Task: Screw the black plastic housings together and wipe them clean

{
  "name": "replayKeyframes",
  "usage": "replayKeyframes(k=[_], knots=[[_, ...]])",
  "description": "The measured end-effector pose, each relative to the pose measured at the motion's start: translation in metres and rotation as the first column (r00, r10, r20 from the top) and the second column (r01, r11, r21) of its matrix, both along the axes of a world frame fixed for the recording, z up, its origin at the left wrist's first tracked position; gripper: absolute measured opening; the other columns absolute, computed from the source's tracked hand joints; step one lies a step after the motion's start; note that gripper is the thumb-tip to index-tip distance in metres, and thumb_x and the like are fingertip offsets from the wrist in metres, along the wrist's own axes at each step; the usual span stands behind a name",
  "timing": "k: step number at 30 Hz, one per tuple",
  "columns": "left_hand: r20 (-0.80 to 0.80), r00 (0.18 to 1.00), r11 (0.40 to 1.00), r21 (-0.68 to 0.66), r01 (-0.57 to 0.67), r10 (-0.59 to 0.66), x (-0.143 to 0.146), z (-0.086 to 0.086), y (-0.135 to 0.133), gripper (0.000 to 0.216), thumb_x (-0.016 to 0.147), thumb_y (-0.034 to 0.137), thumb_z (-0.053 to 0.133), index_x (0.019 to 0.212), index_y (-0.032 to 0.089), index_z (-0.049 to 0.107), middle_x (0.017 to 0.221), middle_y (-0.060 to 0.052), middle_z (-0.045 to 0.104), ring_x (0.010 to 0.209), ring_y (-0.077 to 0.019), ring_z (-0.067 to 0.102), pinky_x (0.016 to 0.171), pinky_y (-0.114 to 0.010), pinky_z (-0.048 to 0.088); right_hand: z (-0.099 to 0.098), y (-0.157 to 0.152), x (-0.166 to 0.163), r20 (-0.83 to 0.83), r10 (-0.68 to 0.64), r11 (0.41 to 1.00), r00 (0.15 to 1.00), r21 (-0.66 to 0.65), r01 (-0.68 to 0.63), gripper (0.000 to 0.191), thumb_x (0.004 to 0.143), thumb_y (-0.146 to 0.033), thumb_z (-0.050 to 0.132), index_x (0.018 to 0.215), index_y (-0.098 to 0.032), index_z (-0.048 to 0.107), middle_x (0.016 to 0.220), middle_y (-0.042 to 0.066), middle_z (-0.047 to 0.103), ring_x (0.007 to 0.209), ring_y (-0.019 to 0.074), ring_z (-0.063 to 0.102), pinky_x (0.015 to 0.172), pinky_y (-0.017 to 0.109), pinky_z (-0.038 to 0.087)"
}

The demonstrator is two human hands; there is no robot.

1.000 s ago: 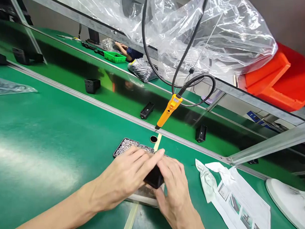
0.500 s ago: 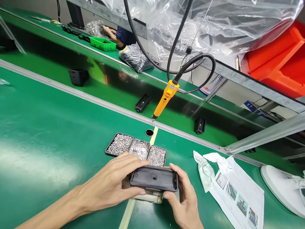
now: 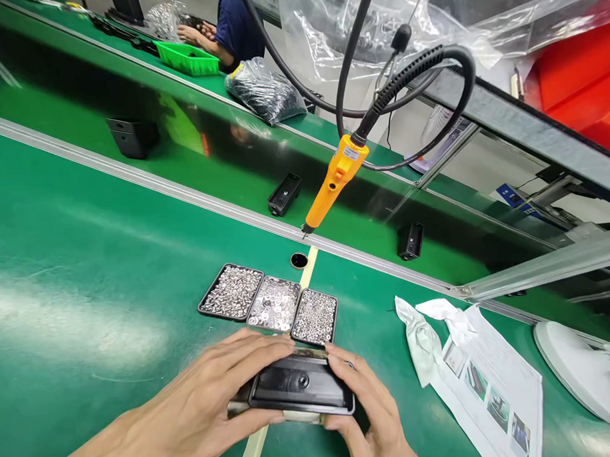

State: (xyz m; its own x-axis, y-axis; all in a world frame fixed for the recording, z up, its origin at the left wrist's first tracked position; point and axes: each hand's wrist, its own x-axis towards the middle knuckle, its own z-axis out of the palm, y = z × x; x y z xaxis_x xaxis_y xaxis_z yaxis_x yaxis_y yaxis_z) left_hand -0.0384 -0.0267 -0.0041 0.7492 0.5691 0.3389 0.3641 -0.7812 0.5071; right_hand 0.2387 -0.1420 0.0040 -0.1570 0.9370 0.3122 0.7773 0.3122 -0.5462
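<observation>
Both hands are closed round the ends of a black rectangular plastic housing (image 3: 302, 383), its hollow face up with a small round hole near the middle. My left hand (image 3: 215, 391) grips the left end, fingers along the far side and thumb along the near side. At the right end, my right hand (image 3: 368, 403) does the same. Beneath the housing a pale block (image 3: 301, 416) shows in part; whether they touch is hard to tell. Just beyond my fingers lie three shallow trays of small metal parts: a left tray (image 3: 232, 291), a middle tray (image 3: 273, 304) and a right tray (image 3: 315, 316).
A yellow electric screwdriver (image 3: 336, 184) hangs on its cable above a small round black piece (image 3: 299, 261). White cloths (image 3: 419, 338) and a printed sheet (image 3: 495, 388) lie at right, beside a white round base (image 3: 580, 372). Beyond the rail, a person's hands (image 3: 198, 32) work near a green basket (image 3: 186, 58).
The housing has come down and slightly left in view, over the pale block, with both hands still round it. The view has shifted, so the trays show more fully.
</observation>
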Motion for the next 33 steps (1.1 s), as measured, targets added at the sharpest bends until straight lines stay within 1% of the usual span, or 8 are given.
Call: replayKeyframes(k=[5,9,13,17,21,27,30,33], knots=[[-0.136,0.991,0.978,0.207,0.041,-0.012,-0.006,-0.001,0.000,0.067,0.106,0.047,0.052,0.163,0.018,0.032,0.158,-0.006,0.049,0.139,-0.0269,0.056,0.110,-0.041,0.056,0.004,-0.003,0.001,0.193,-0.013,1.000,0.981,0.002,0.013,0.059,0.105,-0.048,0.049,0.159,-0.026,0.041,0.156,0.008,0.052,0.141,0.0235,0.057,0.114,0.038,0.053],[-0.145,0.989,0.959,0.279,0.057,-0.016,-0.003,0.006,0.000,0.060,0.109,0.039,0.044,0.162,0.014,0.033,0.162,-0.004,0.045,0.144,-0.0220,0.050,0.117,-0.034,0.048,0.004,-0.004,0.001,0.211,-0.015,1.000,0.977,-0.008,0.018,0.057,0.106,-0.045,0.045,0.159,-0.025,0.039,0.157,0.010,0.051,0.141,0.0247,0.056,0.111,0.038,0.056],[-0.097,0.995,0.971,0.240,0.005,0.019,0.003,0.009,-0.003,0.054,0.111,0.034,0.041,0.161,0.015,0.034,0.158,-0.006,0.050,0.147,-0.0182,0.045,0.125,-0.033,0.035,0.007,-0.004,0.001,0.152,0.008,0.998,0.988,-0.062,0.001,0.055,0.107,-0.041,0.045,0.159,-0.025,0.038,0.158,0.011,0.049,0.144,0.0228,0.053,0.113,0.035,0.056],[-0.059,0.998,0.978,0.210,0.001,0.012,0.007,0.012,-0.004,0.051,0.112,0.036,0.039,0.159,0.016,0.037,0.154,-0.005,0.055,0.146,-0.0160,0.046,0.126,-0.031,0.032,-0.001,0.000,0.008,0.071,0.100,0.994,0.992,-0.044,-0.098,0.058,0.107,-0.037,0.048,0.162,-0.024,0.032,0.160,0.013,0.045,0.147,0.0245,0.048,0.115,0.039,0.055],[-0.036,0.999,0.986,0.164,0.020,-0.015,0.008,0.013,-0.001,0.053,0.111,0.039,0.041,0.160,0.019,0.034,0.152,-0.006,0.057,0.143,-0.0182,0.050,0.123,-0.035,0.036,-0.013,0.006,0.012,-0.042,0.167,0.986,0.985,0.003,-0.167,0.062,0.106,-0.032,0.050,0.163,-0.025,0.027,0.160,0.016,0.043,0.149,0.0293,0.046,0.114,0.049,0.055],[0.027,0.998,0.993,0.104,0.050,-0.053,0.010,0.006,0.001,0.053,0.110,0.038,0.045,0.160,0.020,0.037,0.151,-0.009,0.057,0.140,-0.0236,0.055,0.117,-0.039,0.045,-0.017,0.007,0.010,-0.069,0.179,0.983,0.981,0.047,-0.176,0.060,0.106,-0.027,0.048,0.162,-0.022,0.028,0.159,0.018,0.044,0.148,0.0287,0.046,0.112,0.048,0.056],[0.044,0.998,0.996,0.085,0.039,-0.043,0.009,0.002,-0.001,0.054,0.109,0.038,0.047,0.159,0.022,0.037,0.151,-0.008,0.058,0.138,-0.0242,0.057,0.116,-0.041,0.047,-0.022,0.007,0.009,-0.054,0.154,0.987,0.987,0.052,-0.151,0.059,0.107,-0.033,0.048,0.162,-0.022,0.029,0.160,0.018,0.043,0.148,0.0287,0.047,0.112,0.048,0.055],[0.033,0.999,0.998,0.052,0.041,-0.042,0.002,0.005,0.004,0.054,0.108,0.042,0.048,0.160,0.028,0.037,0.150,-0.004,0.059,0.136,-0.0239,0.059,0.116,-0.043,0.049,-0.026,0.011,0.011,-0.094,0.173,0.982,0.980,0.097,-0.164,0.059,0.108,-0.049,0.040,0.161,-0.025,0.032,0.157,0.017,0.047,0.146,0.0287,0.049,0.112,0.048,0.054]])
